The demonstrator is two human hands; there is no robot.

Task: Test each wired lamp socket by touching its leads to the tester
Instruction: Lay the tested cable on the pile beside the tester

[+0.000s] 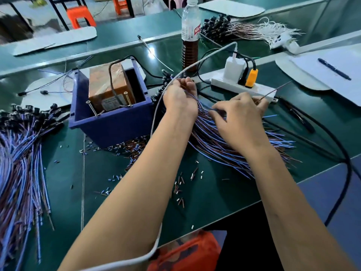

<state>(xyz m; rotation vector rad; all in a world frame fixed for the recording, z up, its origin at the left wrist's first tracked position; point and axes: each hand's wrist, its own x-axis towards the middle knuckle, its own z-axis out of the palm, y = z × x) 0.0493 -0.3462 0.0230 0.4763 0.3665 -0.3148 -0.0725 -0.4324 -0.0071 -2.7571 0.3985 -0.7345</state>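
The left hand curls its fingers around blue and brown wires near the black socket ends of a big bundle of wired lamp sockets. Its grip is tight on those wires. The right hand is just to the right of that grip, lying on top of the same bundle. Its thumb and finger pinch a thin brown lead that pokes up and away to the right. The rest of the bundle fans out under and past the right hand, on the green bench.

Just left of the left grip stands a blue box with the brown tester inside it. Two screws stick up from the tester. Neither hand's wires touch them.

Far left of the grips lies another pile of wired sockets. Small cut bits of wire cover are scattered on the bench below the box and between the arms.

Behind the right grip is a white power strip with a white charger and a yellow plug in it. A bottle with brown drink stands behind the left grip. A white cable loops over the left arm.
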